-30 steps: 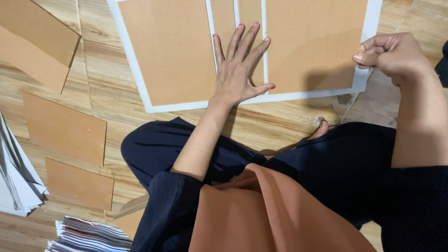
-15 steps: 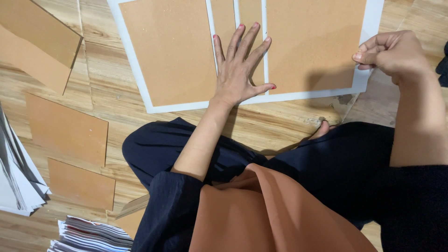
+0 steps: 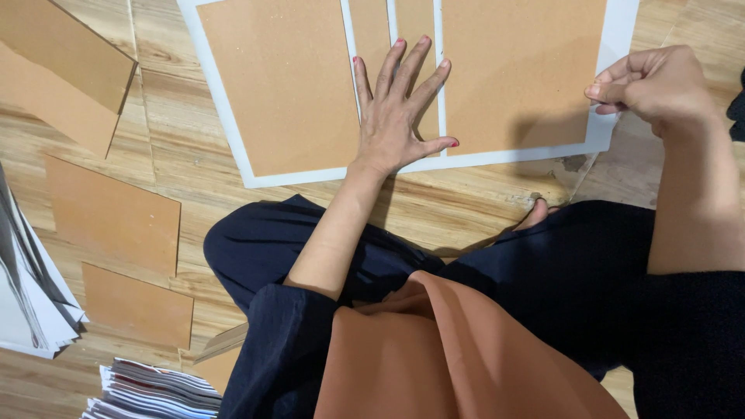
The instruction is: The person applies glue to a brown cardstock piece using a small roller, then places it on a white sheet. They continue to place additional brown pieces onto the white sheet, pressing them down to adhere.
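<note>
A wooden plank floor (image 3: 194, 206) runs under everything, and I sit on it cross-legged, looking down past my dark trousers and a rust-brown cloth over my lap. At the far left a fanned heap of printed sheets (image 3: 27, 299) lies at the edge, with a second stack of printed sheets (image 3: 151, 388) nearer my knee. Between them and me lie loose brown cardboard pieces (image 3: 112, 221), flat on the planks and apart from one another, and a larger brown board (image 3: 62, 66) sits at the upper left corner.

In front of me lies the white sheet (image 3: 225, 116) with brown cardboard panels (image 3: 283, 85) set on it in a row, thin white gaps showing between them. My left hand (image 3: 400, 116) lies flat on the narrow middle panels, fingers spread wide, palm down, holding nothing. To my mind the pressure should stay even under the whole palm so the strips keep square to each other and the gaps stay straight.

Further right, my right hand (image 3: 656, 89) sits at the sheet's right border, fingers drawn close together with thumb against forefinger in a pinch. I cannot tell whether it grips the white edge or something small. If it is the edge, I judge a gentle, low pull would serve best, so the panels under my left hand do not slide.
</note>
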